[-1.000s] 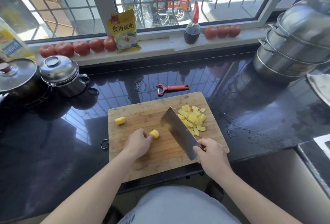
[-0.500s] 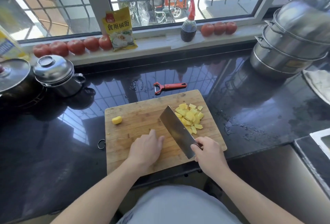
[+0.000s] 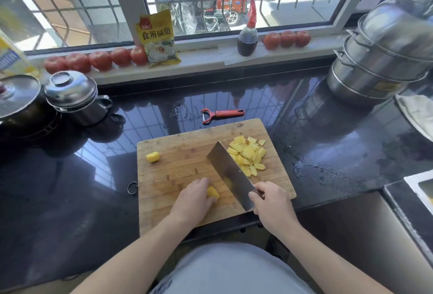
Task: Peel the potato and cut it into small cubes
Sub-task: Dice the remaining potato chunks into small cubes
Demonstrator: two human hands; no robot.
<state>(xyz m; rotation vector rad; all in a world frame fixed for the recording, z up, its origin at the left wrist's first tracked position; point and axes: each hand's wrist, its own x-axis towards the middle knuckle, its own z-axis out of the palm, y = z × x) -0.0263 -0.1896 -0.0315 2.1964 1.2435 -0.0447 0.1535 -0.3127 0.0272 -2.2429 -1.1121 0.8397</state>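
A wooden cutting board lies on the black counter. My left hand holds a yellow peeled potato piece down on the board's near side. My right hand grips the handle of a cleaver, whose blade stands tilted just right of that piece. A pile of potato cubes sits at the board's far right, behind the blade. Another potato chunk lies alone at the far left of the board.
A red peeler lies beyond the board. A small lidded steel pot and a dark lidded pot stand at the left, stacked steel steamers at the right. Tomatoes, a yellow packet and a sauce bottle line the sill.
My left hand covered the potato piece and drew it back toward me along the board. The piece shows again at my fingertips. The cleaver stayed nearly in place.
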